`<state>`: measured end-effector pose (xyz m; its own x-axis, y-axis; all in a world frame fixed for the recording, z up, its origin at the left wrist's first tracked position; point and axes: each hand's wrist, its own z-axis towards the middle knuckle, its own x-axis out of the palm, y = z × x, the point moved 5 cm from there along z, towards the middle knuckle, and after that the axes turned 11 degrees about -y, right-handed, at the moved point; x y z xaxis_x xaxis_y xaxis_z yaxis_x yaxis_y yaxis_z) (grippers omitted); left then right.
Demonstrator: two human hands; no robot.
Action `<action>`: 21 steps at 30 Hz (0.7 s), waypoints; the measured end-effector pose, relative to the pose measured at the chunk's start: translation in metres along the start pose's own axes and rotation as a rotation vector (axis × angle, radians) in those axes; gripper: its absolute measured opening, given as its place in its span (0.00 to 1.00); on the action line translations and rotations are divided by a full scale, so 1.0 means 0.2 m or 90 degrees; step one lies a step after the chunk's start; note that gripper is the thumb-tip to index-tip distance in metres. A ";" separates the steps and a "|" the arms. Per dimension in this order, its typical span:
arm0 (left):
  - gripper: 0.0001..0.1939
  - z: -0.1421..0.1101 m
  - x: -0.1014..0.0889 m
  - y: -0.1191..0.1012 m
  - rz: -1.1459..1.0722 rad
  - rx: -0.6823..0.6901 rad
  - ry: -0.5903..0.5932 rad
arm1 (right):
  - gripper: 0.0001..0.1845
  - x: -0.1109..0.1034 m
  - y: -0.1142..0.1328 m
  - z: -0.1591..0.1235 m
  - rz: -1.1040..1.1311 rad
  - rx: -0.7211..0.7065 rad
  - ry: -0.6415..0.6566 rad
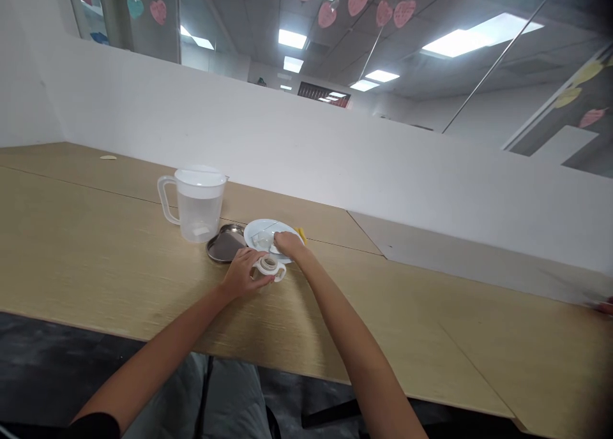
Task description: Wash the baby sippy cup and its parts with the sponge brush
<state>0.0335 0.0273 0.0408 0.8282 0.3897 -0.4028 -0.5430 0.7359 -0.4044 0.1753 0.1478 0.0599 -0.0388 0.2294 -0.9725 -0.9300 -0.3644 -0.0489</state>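
My left hand [242,273] curls round a small clear cup with side handles [269,267] that stands on the wooden table [96,260]. My right hand [288,242] reaches onto a white plate [261,230] just behind the cup, its fingers closed over something pale that I cannot make out. A small yellow object [301,233] peeks out at the plate's right edge.
A clear lidded pitcher [196,203] with water stands left of the plate. A dark metal dish [226,244] lies between pitcher and plate. A white partition wall [335,152] runs behind the table. Another person's fingertip [606,307] shows at the far right edge.
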 end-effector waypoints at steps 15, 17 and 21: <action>0.22 0.00 -0.01 0.00 -0.005 0.006 0.003 | 0.14 -0.01 -0.04 -0.02 0.105 0.020 -0.004; 0.22 0.00 -0.01 0.00 -0.006 0.002 0.005 | 0.15 0.00 -0.04 -0.03 0.102 0.025 -0.008; 0.23 0.00 -0.01 0.00 -0.004 -0.008 0.012 | 0.13 0.03 -0.03 -0.02 0.099 0.022 -0.015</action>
<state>0.0324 0.0273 0.0414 0.8287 0.3753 -0.4153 -0.5399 0.7315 -0.4164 0.1814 0.1472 0.0539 -0.1906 0.1935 -0.9624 -0.9240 -0.3663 0.1094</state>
